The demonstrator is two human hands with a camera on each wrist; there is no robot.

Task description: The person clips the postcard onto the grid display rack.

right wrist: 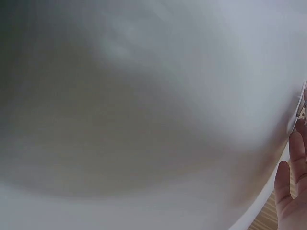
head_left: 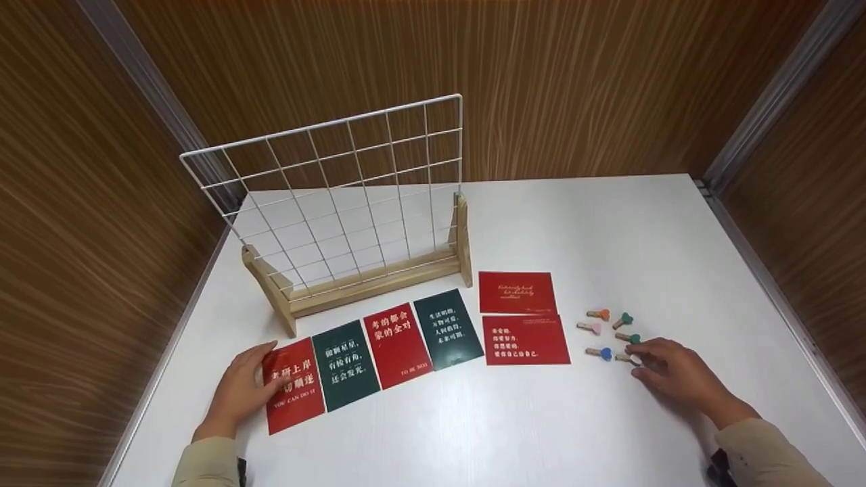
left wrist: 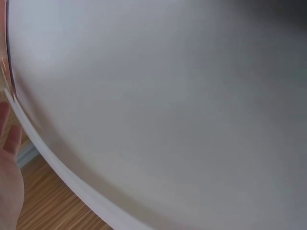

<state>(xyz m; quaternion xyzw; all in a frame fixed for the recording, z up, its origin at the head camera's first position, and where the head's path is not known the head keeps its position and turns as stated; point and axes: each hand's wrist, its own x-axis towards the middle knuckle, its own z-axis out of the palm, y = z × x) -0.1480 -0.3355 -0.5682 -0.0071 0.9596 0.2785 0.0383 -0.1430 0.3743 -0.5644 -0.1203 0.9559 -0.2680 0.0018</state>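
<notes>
My left hand [head_left: 240, 382] rests at the left edge of a red card [head_left: 294, 406] with white lettering, its thumb lying over the card. The card is flat on the table. At the right, my right hand [head_left: 676, 375] pinches a small wooden clothespin [head_left: 622, 358] between thumb and index finger; the fingers partly cover its decorated end. Nearby lie an orange heart clothespin [head_left: 599, 314], a pink one [head_left: 589, 328], a blue one [head_left: 599, 353] and two green ones [head_left: 624, 320]. Both wrist views show mostly blurred white table, with the left hand [left wrist: 9, 177] and right hand [right wrist: 293, 191] at the edges.
A white wire grid [head_left: 345, 182] stands in a wooden base [head_left: 375, 284] behind the cards. Beside the left red card lie a green card [head_left: 345, 399], another red card [head_left: 399, 358] and another green card [head_left: 450, 355]. Two red cards [head_left: 517, 281] lie sideways near the middle.
</notes>
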